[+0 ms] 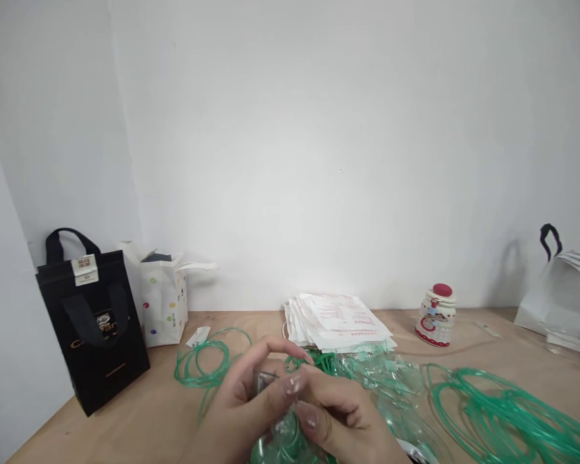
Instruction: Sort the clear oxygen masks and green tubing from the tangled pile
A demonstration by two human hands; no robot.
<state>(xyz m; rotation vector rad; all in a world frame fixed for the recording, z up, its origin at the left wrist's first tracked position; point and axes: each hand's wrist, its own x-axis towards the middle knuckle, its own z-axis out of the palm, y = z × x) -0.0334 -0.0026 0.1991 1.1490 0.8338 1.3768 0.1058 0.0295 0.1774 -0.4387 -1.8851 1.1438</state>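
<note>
Low in the head view, my left hand (251, 399) and my right hand (338, 403) meet, thumbs side by side. Both are closed around a clear green plastic piece (287, 438) that looks like a breathing mask; the fingers cover most of it. Just beyond my right hand lies a heap of clear, green-tinted plastic masks (391, 377). Some green straps (321, 361) show behind my fingertips. A loose coil of thin green tubing (212, 364) rests left of my left hand. A bigger bundle of green tubing (502, 409) spreads over the table at right.
White printed paper pouches (338, 320) are stacked against the wall. A black gift bag (94, 328) and a dotted white bag (164, 299) stand at left. At right are a red-topped jar (436, 316) and a white bag with black handles (553, 290), all on the brown table (120, 419).
</note>
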